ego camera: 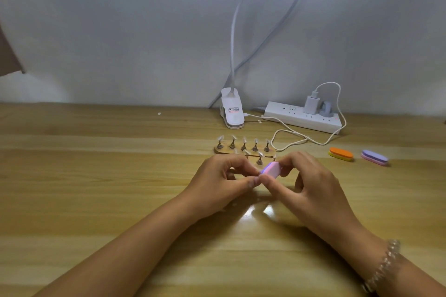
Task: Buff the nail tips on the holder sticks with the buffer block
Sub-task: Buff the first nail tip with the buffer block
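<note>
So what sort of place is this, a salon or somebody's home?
Most likely a home or hobby nail-art desk rather than a salon: a wooden table, a clip-on lamp beside a power strip, and a wooden stand of nail tips on holder sticks, with spare buffer blocks nearby.

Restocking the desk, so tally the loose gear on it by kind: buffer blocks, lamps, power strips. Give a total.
Buffer blocks: 3 (pink block held in the fingers of the right hand, orange block, purple block)
Clip lamp: 1
Power strip: 1
Total: 5
</note>
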Action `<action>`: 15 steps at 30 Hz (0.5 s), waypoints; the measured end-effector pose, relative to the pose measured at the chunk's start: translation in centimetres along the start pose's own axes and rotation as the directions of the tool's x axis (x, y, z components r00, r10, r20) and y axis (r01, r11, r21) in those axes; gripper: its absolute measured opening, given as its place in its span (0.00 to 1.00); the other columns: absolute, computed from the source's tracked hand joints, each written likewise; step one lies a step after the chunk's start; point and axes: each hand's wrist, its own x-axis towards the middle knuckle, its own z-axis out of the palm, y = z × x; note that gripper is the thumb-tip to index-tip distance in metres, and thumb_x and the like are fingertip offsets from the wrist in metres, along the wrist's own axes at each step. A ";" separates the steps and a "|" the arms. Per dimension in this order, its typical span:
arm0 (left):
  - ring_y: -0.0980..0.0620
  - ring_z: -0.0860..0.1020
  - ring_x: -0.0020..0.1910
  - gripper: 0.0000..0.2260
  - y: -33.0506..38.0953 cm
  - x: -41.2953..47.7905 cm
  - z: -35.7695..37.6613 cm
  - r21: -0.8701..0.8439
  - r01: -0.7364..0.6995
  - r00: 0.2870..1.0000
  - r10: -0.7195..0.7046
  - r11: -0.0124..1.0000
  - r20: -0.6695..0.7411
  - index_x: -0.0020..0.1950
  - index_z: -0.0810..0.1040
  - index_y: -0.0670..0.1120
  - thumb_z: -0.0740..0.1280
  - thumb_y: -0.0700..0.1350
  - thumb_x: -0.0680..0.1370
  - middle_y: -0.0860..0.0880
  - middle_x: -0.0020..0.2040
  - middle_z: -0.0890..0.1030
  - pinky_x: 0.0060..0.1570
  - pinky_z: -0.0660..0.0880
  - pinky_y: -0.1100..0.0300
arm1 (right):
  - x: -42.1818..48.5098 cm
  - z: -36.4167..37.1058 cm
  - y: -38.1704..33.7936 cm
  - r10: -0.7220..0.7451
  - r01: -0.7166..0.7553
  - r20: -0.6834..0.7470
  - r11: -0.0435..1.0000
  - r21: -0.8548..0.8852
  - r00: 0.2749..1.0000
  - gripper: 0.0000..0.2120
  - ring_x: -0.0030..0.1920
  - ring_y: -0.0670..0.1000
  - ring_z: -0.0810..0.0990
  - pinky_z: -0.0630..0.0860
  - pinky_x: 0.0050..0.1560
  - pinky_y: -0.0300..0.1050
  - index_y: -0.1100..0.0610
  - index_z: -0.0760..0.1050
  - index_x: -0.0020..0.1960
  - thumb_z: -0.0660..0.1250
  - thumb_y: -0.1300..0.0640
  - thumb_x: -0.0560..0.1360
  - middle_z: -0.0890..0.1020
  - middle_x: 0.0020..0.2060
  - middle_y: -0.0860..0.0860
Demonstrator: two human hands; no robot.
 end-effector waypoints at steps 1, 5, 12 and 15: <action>0.57 0.68 0.24 0.05 0.0 0.0 0.0 0.009 -0.008 1.000 0.008 1.000 0.006 0.42 0.83 0.51 0.74 0.40 0.76 0.61 0.31 0.79 0.25 0.63 0.67 | 0.0 0.0 0.0 -0.011 0.011 -0.003 1.000 -0.009 1.000 0.18 0.35 0.41 0.72 0.66 0.34 0.40 0.46 0.72 0.45 0.66 0.32 0.69 0.75 0.41 0.41; 0.62 0.67 0.23 0.07 0.1 0.0 0.1 0.032 -0.032 0.999 0.031 0.999 0.017 0.42 0.84 0.49 0.73 0.37 0.75 0.61 0.32 0.79 0.25 0.62 0.70 | -0.4 0.1 -0.5 -0.078 0.080 0.035 0.995 -0.058 0.996 0.18 0.34 0.40 0.72 0.65 0.32 0.37 0.47 0.71 0.44 0.66 0.32 0.69 0.74 0.39 0.41; 0.55 0.75 0.27 0.03 0.2 -0.1 0.0 -0.013 0.021 1.000 -0.021 1.000 0.012 0.48 0.84 0.46 0.72 0.43 0.78 0.56 0.41 0.84 0.28 0.74 0.52 | 0.3 -0.3 0.5 0.120 -0.108 -0.115 0.989 0.104 0.986 0.17 0.34 0.46 0.73 0.70 0.36 0.43 0.47 0.75 0.44 0.67 0.35 0.67 0.77 0.40 0.43; 0.53 0.76 0.27 0.05 0.1 0.0 0.0 -0.017 0.015 1.000 -0.015 1.000 0.023 0.49 0.84 0.45 0.70 0.45 0.79 0.53 0.45 0.85 0.29 0.75 0.45 | 0.3 -0.4 0.4 0.127 -0.102 -0.130 0.978 0.184 0.983 0.17 0.31 0.48 0.72 0.70 0.36 0.43 0.47 0.76 0.46 0.68 0.34 0.68 0.78 0.41 0.43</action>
